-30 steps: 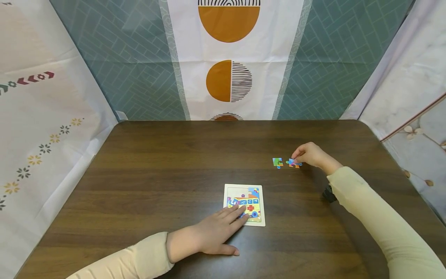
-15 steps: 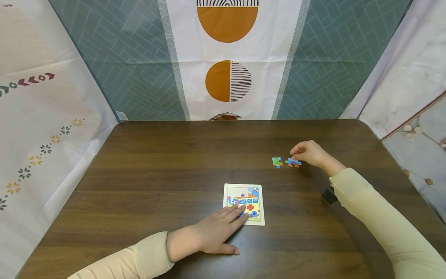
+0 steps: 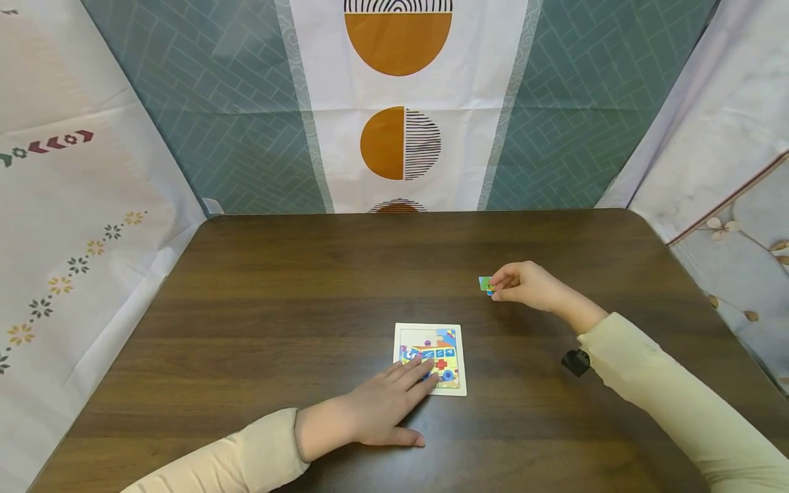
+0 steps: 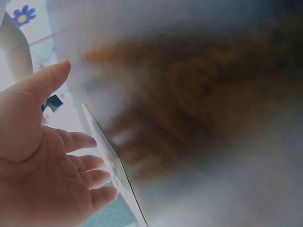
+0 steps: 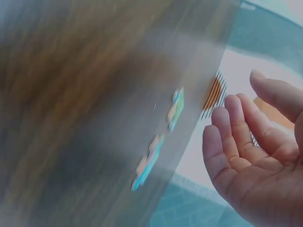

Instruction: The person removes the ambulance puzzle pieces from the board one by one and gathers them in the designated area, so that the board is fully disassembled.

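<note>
My left hand rests with fingers spread over the lower left of a small square jigsaw puzzle board. A bus picture shows beside the fingertips, and part of the upper left is bare. From the left wrist, the board appears edge-on at the fingers. Farther back, my right hand hovers with bent fingers and thumb close to a green puzzle piece. In the right wrist view, thumb and fingers stand apart, and the green piece and a blue-orange puzzle piece lie on the table; the head view hides the latter.
The brown wooden table reaches back to a patterned curtain. White patterned cloth hangs along the left side, with more at the right. A black device sits under the right wrist.
My right hand has moved left from the blue-orange piece to the green one, now covering the former in the head view. The left hand has stayed on the board.
</note>
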`<state>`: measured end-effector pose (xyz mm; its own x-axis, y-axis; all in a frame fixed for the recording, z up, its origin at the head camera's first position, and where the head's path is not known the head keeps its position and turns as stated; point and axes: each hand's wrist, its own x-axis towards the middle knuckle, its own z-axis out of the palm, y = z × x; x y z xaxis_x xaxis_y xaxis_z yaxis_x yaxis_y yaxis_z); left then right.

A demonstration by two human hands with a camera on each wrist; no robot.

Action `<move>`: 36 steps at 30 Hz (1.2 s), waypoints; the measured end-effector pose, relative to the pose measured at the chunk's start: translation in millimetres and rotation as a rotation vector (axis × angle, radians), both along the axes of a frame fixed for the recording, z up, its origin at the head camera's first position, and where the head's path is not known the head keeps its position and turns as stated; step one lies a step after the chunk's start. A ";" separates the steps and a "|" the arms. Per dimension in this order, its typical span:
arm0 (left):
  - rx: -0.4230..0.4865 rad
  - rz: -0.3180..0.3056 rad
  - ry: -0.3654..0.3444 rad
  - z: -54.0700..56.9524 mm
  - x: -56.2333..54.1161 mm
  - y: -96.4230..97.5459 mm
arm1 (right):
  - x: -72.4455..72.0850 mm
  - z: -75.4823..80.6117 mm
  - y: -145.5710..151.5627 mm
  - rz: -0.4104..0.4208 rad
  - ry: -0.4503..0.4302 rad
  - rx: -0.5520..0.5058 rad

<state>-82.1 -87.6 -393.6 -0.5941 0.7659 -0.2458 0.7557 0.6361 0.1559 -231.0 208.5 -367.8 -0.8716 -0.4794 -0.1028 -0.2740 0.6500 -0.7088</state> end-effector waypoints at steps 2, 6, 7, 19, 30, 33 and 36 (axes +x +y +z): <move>0.006 0.001 -0.006 0.0 -0.2 -0.2 | 3.8 -1.0 -5.5 0.024 0.000 0.001; 0.001 0.016 -0.016 0.3 0.2 0.6 | 11.8 -2.4 -15.7 0.071 -0.034 -0.020; 0.000 0.023 -0.021 0.4 0.6 1.0 | 13.6 -3.0 -18.1 0.082 -0.046 -0.028; -0.010 0.035 -0.024 -1.4 -0.3 1.8 | 32.5 -6.7 -49.2 0.176 -0.075 -0.022; -0.009 0.032 -0.029 -3.0 -1.8 4.5 | 36.4 -16.7 -60.9 0.215 -0.134 -0.021; -0.024 0.045 -0.051 -2.5 -2.0 4.8 | 37.8 -16.2 -63.1 0.209 -0.131 -0.005; -0.031 0.054 -0.060 -2.1 -1.9 5.0 | 38.3 -14.8 -64.2 0.203 -0.129 0.010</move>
<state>-83.9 -82.6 -395.6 -0.6177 0.7247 -0.3053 0.7100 0.6809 0.1797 -192.7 144.4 -382.6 -0.7371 -0.6416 -0.2123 -0.3072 0.5979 -0.7404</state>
